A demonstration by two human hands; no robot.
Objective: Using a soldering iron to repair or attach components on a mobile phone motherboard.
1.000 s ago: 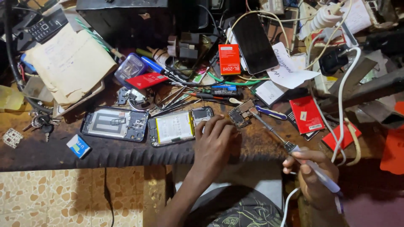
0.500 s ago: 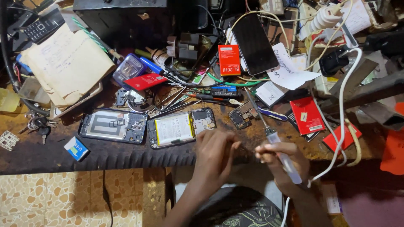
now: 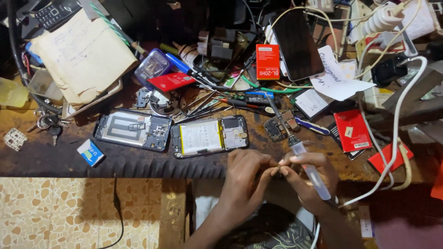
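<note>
My right hand [image 3: 308, 179] is shut on a soldering iron [image 3: 302, 154] with a white handle. Its thin metal shaft points up and away over a small circuit board [image 3: 278, 127]. My left hand [image 3: 243, 180] is curled, and its fingertips pinch against my right fingertips just over the bench's front edge. Anything between them is too small to see. An opened phone with a pale battery [image 3: 210, 136] lies just beyond my left hand. A second opened phone frame [image 3: 133, 130] lies to its left.
The dark wooden bench [image 3: 115, 162] is crowded: a black phone [image 3: 297, 44], a red box [image 3: 267, 61], folded papers [image 3: 83, 55], keys [image 3: 46, 123], tweezers and screwdrivers [image 3: 207, 103], red packs [image 3: 353, 130], a small blue-and-white box [image 3: 91, 152]. A white cable [image 3: 392, 152] loops at right.
My left hand drew back from the bench beside the opened phone to meet my right. My right hand moved left and up with the iron, bringing the fingertips together.
</note>
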